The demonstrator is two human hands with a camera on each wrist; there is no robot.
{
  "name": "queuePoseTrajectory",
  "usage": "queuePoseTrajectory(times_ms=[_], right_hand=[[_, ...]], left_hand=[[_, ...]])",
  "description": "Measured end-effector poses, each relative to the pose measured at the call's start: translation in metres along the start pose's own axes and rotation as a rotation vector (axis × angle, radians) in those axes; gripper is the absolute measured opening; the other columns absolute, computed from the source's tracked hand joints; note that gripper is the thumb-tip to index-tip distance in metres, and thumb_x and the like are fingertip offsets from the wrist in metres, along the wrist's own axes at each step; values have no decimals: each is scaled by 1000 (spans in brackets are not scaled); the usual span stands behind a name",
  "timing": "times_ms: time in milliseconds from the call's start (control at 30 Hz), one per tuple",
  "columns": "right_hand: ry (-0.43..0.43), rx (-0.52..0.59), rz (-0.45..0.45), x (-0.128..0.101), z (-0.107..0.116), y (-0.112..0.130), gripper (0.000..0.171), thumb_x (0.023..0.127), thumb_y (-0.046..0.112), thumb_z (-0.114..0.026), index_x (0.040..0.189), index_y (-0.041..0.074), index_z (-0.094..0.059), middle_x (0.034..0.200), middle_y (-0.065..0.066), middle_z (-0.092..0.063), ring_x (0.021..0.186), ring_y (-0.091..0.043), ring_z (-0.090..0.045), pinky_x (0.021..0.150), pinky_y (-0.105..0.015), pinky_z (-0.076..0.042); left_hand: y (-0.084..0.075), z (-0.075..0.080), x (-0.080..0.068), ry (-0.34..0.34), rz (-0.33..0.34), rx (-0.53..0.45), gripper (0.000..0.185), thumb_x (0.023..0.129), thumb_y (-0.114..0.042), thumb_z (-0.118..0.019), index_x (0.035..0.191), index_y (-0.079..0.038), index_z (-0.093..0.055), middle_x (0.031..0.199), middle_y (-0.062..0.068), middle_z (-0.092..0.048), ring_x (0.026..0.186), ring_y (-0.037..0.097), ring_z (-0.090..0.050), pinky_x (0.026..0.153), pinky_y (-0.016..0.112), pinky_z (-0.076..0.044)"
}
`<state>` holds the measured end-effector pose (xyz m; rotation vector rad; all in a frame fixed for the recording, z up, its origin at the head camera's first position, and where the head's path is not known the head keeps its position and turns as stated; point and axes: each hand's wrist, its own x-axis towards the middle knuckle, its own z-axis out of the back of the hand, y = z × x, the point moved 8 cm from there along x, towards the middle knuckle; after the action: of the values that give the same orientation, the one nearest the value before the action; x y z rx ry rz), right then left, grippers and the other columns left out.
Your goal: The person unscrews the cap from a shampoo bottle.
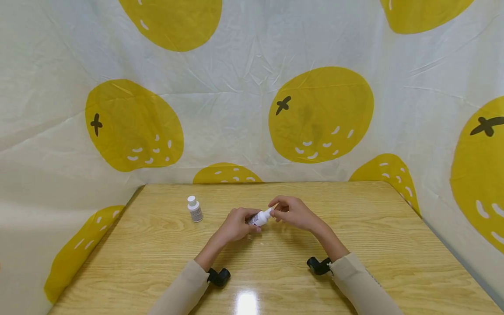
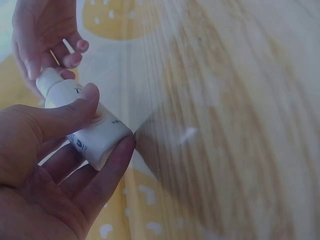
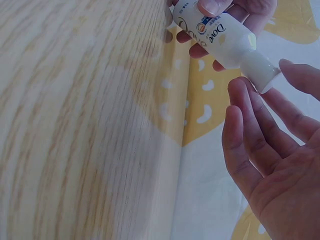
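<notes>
"Now, gripped a white bottle (image 1: pixel 260 218) round its body with the left hand (image 1: pixel 235 225), tilted over the table (image 1: pixel 393 227); couldn't tell whether touching it."

"And at the cap (image 3: pixel 260 71)?"

"Pinched it with the right hand (image 1: pixel 294 213), thumb to fingertips, just by the edge!"

"Looked risky, then?"

"Probably. Could have slipped off that smooth cap with so light a hold, or dropped the bottle by slackening lower down. Might have dribbled too, leaning like that, if suddenly opened."

"And the second bottle (image 1: pixel 195 210)?"

"Stood upright to the left, well apart from both hands."
</notes>
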<state>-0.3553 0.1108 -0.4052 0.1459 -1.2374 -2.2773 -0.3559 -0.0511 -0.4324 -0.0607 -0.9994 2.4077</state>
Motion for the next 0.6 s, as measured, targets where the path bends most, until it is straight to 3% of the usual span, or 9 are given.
queuePoseTrajectory(times_ms=[133, 300, 600], right_hand=[[-15, -3, -31, 0, 0, -1, 26, 103, 24, -65, 119, 4, -69, 100, -24, -74, 87, -39, -72, 76, -46, -59], [-30, -11, -59, 0, 1, -3, 23, 103, 24, -65, 115, 6, -71, 100, -23, -75, 88, -39, -72, 75, -44, -59], [-23, -4, -22, 0, 1, -2, 21, 101, 19, -67, 114, 3, -71, 101, -24, -74, 87, -38, -72, 75, -46, -60]], left_hand=[[0, 0, 0, -2, -2, 2, 36, 87, -18, -84, 122, -16, -76, 110, 2, -78, 95, 15, -67, 85, 39, -55], [0, 0, 0, -2, -3, 9, 37, 87, -18, -84, 122, -17, -76, 110, 2, -78, 95, 15, -67, 85, 39, -54], [-1, 0, -1, -4, 0, 15, 39, 87, -18, -84, 125, -16, -76, 113, 3, -78, 98, 16, -68, 87, 40, -55]])
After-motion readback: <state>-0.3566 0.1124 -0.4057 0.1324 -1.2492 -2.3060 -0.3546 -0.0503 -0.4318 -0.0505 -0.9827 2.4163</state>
